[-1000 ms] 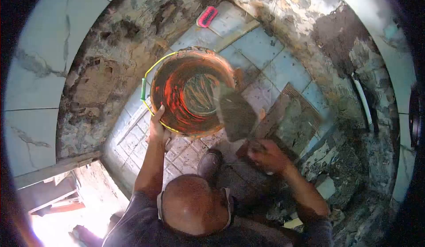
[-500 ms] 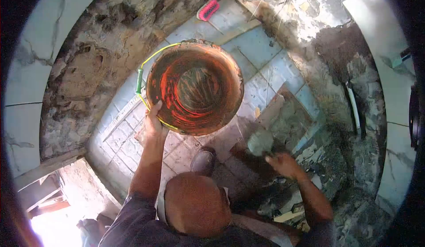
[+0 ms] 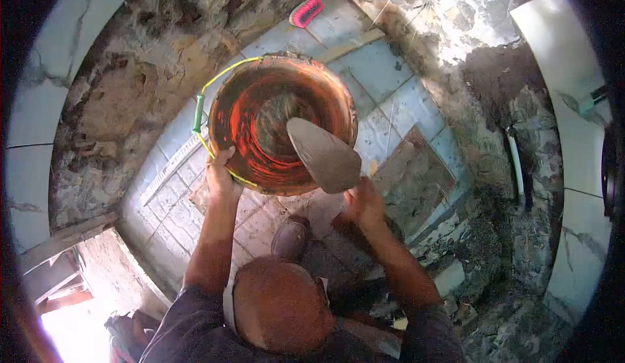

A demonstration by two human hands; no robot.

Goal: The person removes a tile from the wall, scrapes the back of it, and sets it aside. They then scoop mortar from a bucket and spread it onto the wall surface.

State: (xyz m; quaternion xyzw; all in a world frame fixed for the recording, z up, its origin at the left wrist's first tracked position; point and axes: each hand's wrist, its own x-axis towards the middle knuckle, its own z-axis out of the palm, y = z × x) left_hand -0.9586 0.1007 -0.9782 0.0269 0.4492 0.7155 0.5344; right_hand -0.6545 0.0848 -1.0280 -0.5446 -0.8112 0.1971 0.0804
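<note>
A round bucket (image 3: 228,119), orange-red inside and smeared with grey-brown residue, is tilted so that its mouth faces the camera. A thick residue covers its bottom. My left hand (image 3: 221,175) grips the lower left rim, with the thumb lying over the edge. The yellow wire bail with its green grip (image 3: 198,113) hangs out to the left. In my right hand (image 3: 364,201) is a trowel (image 3: 323,154); its pointed blade, coated in grey, reaches over the bucket's mouth from the lower right. My fingers hide the trowel's handle.
A pink brush (image 3: 306,12) lies on the pale floor tiles (image 3: 377,70) near the far corner. Rough, patchy walls (image 3: 130,96) rise around the floor. On the right, a white strip (image 3: 516,161) leans against the wall. Rubble lies at lower right, and a shoe (image 3: 291,238) stands below the bucket.
My right hand has swung left and up with the trowel, bringing its blade over the bucket's mouth. My left hand keeps its grip on the rim; the bucket has barely shifted.
</note>
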